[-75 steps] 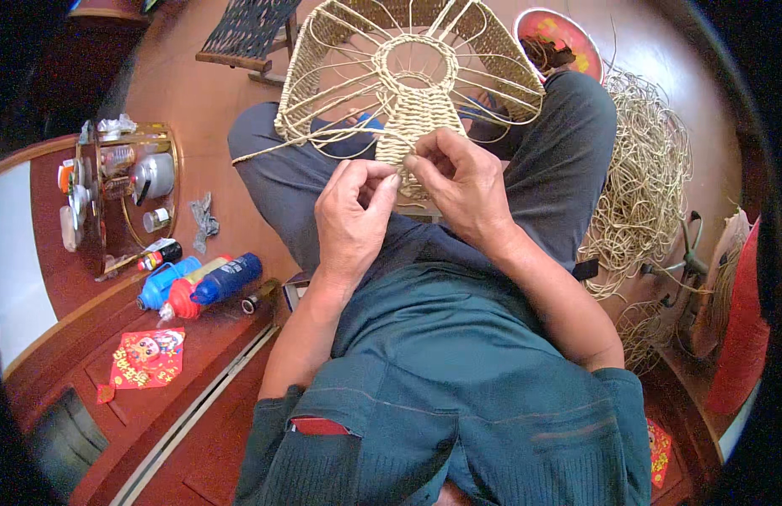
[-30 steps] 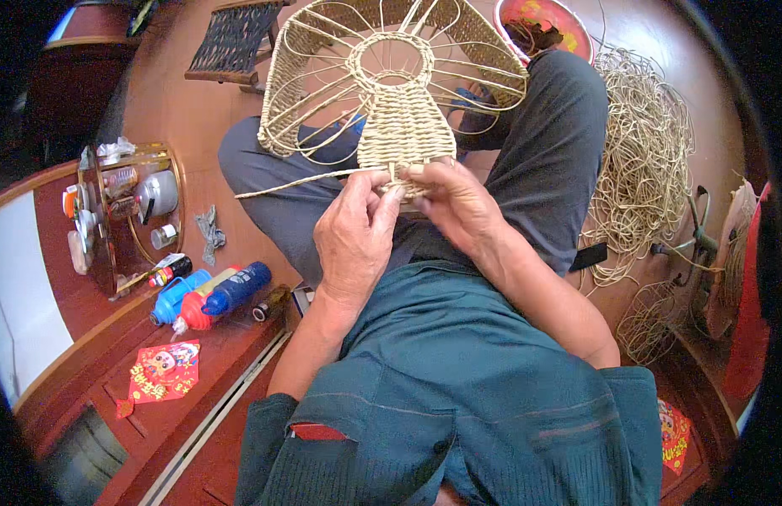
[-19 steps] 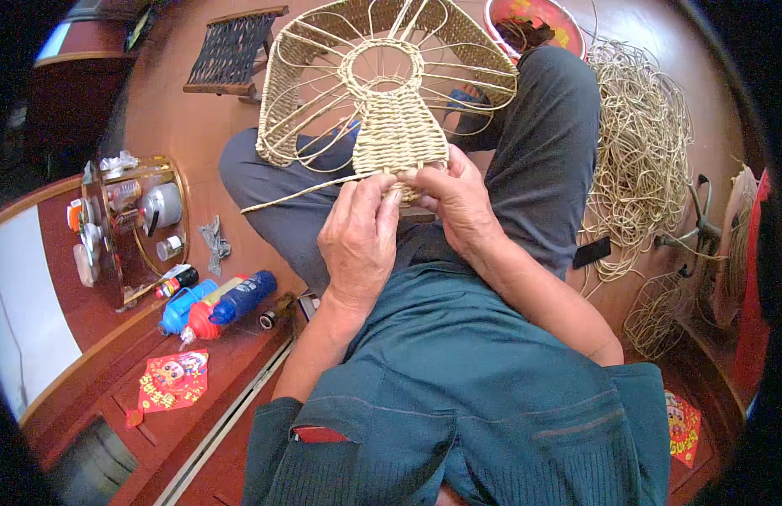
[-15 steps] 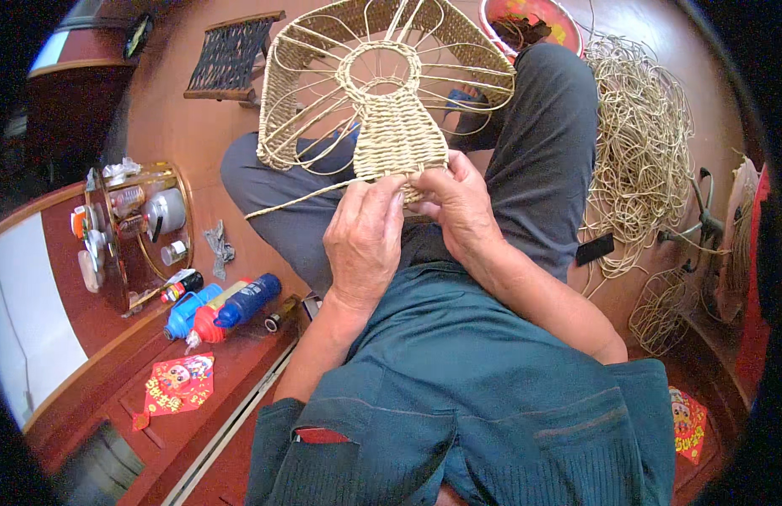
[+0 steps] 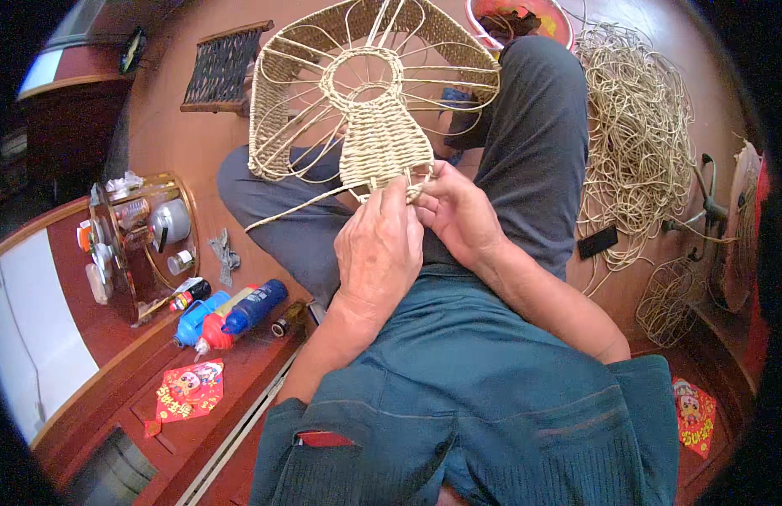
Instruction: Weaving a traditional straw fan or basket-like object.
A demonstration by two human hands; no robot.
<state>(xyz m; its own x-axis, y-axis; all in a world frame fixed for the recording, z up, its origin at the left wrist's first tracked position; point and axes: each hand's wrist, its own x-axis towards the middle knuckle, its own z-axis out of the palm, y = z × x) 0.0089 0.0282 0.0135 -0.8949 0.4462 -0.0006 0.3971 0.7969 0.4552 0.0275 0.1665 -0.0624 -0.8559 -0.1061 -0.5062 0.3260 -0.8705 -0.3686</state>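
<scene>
A half-woven basket point(image 5: 386, 139) of straw-coloured cord rests across my knees, its ring and wire spokes tilted up and its woven panel pointing toward me. At the panel's near edge, my left hand point(image 5: 378, 240) is closed in a pinch on the cord. Close beside it, my right hand point(image 5: 460, 207) pinches the same edge, thumb and fingers curled round the cord. One loose cord end point(image 5: 294, 210) trails left from the edge over my thigh. The fingertips partly hide the strands between them.
A big tangle of cord point(image 5: 635, 126) lies on the floor at right, with a black phone point(image 5: 597, 243) beside it. A red basin point(image 5: 564, 25) and a small folding stool point(image 5: 222, 72) stand beyond. Bottles point(image 5: 254, 305) and a small rack point(image 5: 146, 228) are at left.
The basket has shifted slightly left in the picture. My hands have moved a little lower along the panel's near edge, and open gaps with strands now show there.
</scene>
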